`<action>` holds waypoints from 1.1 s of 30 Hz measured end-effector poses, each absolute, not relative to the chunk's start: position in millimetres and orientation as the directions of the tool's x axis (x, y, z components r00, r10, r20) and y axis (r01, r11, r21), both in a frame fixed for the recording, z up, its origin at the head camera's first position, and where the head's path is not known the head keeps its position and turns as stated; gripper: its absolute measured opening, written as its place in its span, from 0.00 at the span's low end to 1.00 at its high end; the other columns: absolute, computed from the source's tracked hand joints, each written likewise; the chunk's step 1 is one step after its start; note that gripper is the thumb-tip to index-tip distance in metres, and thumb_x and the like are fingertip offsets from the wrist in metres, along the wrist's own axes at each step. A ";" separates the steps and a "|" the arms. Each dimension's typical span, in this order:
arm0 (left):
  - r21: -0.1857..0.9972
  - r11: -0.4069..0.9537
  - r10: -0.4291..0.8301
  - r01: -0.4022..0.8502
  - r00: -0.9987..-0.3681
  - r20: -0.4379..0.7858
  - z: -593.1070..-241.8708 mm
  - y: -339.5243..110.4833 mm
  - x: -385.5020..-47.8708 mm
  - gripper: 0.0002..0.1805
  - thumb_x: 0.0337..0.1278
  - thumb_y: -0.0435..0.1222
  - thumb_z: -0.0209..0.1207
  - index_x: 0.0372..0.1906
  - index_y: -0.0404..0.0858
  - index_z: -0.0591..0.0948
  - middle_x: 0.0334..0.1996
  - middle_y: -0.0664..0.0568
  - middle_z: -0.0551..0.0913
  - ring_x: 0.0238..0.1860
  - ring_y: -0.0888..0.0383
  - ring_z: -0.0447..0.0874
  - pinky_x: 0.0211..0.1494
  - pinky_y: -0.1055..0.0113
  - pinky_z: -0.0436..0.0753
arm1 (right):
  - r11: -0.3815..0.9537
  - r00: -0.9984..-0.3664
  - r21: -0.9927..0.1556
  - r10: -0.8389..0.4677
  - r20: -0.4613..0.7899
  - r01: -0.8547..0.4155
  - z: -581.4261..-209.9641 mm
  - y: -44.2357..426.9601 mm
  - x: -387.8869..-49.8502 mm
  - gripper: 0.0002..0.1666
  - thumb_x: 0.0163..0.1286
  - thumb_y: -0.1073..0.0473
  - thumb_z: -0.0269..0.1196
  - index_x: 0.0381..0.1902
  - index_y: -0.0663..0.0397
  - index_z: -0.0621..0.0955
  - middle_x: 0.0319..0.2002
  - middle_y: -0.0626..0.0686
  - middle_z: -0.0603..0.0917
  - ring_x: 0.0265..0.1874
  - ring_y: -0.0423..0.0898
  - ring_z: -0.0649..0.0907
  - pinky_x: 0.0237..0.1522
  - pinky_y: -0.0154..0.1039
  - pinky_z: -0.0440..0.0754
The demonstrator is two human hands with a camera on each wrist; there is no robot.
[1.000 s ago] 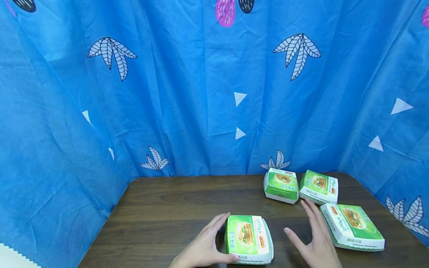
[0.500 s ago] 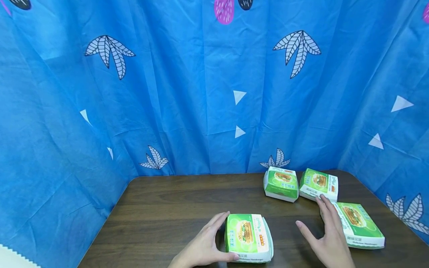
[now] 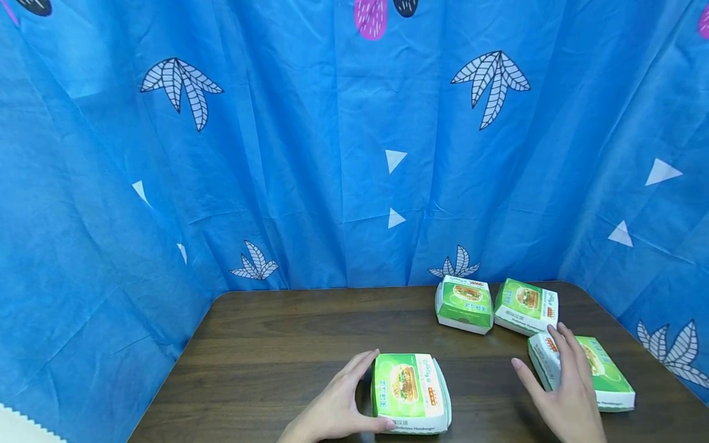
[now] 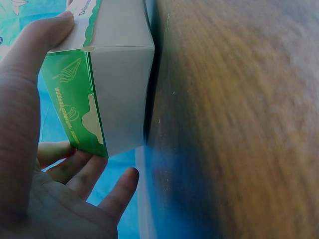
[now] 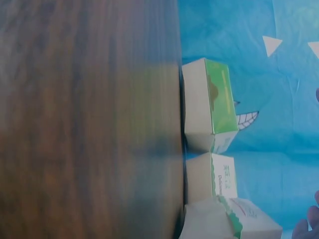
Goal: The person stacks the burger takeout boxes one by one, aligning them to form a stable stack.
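A green and white cardboard burger box sits at the front middle of the table. My left hand holds it from its left side, thumb on the near face and fingers at the far corner; the left wrist view shows the box between thumb and fingers. My right hand, thumb and fingers spread, is over the near-left part of a second burger box on the right, partly covering it. Whether it touches that box I cannot tell. Only bits of right fingers show at the right wrist view's edge.
Two more burger boxes, a left one and a right one, stand at the back right of the dark wooden table. A blue patterned curtain hangs behind and along both sides.
My right hand has moved right, from the gap between the boxes to over the right-hand burger box. The left hand and its box have stayed in place.
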State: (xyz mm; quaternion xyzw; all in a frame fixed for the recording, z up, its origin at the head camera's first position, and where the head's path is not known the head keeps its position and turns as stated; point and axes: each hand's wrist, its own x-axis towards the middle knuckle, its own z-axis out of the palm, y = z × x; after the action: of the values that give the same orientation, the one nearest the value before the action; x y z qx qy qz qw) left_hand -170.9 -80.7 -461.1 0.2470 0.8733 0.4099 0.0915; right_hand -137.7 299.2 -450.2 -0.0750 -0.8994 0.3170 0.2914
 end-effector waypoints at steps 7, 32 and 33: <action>0.745 0.559 0.502 0.363 -0.864 0.045 -461.4 -81.0 -170.1 0.62 0.44 0.64 0.74 0.81 0.45 0.60 0.76 0.52 0.65 0.70 0.51 0.69 0.69 0.44 0.75 | 0.782 -0.777 -0.620 0.350 0.523 -0.065 -451.4 309.7 -138.5 0.55 0.65 0.50 0.73 0.81 0.60 0.57 0.80 0.67 0.52 0.78 0.70 0.52 0.76 0.71 0.47; 0.775 0.528 0.507 0.348 -0.861 0.041 -460.8 -82.5 -170.6 0.60 0.45 0.62 0.75 0.81 0.47 0.60 0.77 0.52 0.63 0.71 0.48 0.68 0.68 0.44 0.75 | 0.783 -0.769 -0.618 0.436 0.468 0.068 -460.3 340.0 -143.4 0.56 0.64 0.45 0.70 0.77 0.69 0.58 0.78 0.73 0.47 0.79 0.69 0.39 0.75 0.70 0.30; 0.773 0.530 0.507 0.349 -0.861 0.041 -460.8 -82.4 -170.6 0.60 0.45 0.62 0.75 0.82 0.47 0.60 0.77 0.52 0.63 0.71 0.48 0.68 0.68 0.44 0.75 | 0.781 -0.765 -0.620 0.441 0.469 0.070 -460.7 340.5 -143.1 0.55 0.63 0.46 0.70 0.77 0.69 0.59 0.78 0.73 0.47 0.79 0.68 0.40 0.75 0.71 0.30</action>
State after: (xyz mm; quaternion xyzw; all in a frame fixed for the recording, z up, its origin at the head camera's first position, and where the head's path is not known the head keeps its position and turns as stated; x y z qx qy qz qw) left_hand -170.6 -82.4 -460.8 0.2461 0.8694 0.4179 0.0949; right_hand -143.1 340.5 -460.7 -0.1434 -0.8910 0.2981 0.3111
